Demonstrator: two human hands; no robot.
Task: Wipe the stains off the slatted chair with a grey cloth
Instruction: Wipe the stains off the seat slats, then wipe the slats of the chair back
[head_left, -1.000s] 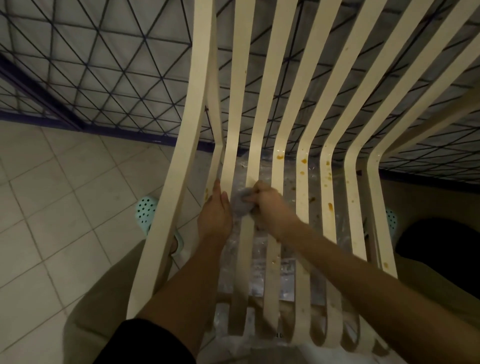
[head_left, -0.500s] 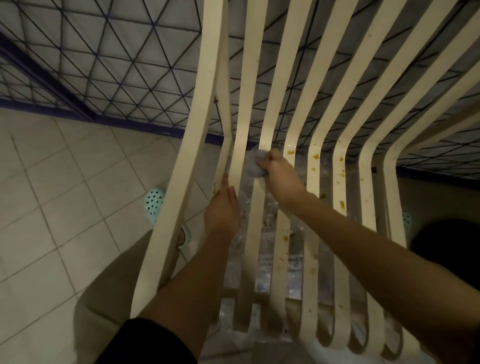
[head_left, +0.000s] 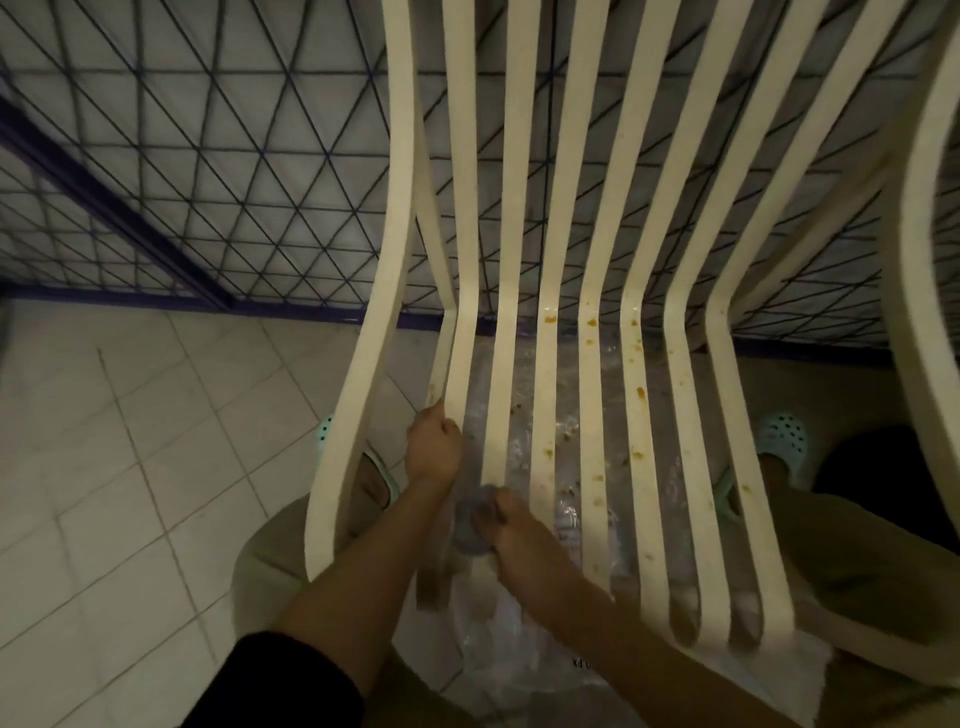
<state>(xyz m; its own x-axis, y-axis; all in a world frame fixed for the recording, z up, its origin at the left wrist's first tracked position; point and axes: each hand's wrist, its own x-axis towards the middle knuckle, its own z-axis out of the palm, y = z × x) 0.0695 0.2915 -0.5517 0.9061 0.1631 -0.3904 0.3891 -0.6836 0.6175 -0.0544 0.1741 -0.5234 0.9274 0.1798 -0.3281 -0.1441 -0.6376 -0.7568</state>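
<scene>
Right hand (head_left: 511, 525) clenched on crumpled grey cloth (head_left: 471, 525), pressed against smooth cream slat; left hand (head_left: 434, 447) gripped curved chair (head_left: 592, 426) slat. Orange stains (head_left: 640, 393) speckled neighbouring slats.

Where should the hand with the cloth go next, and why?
Probably one slat to the right and upward. The right hand presses the grey cloth low on a slat that looks mostly clean, while orange stains dot the next slat and those beyond it. The left hand grips a slat of the chair, steadying it, so it could stay put.
</scene>
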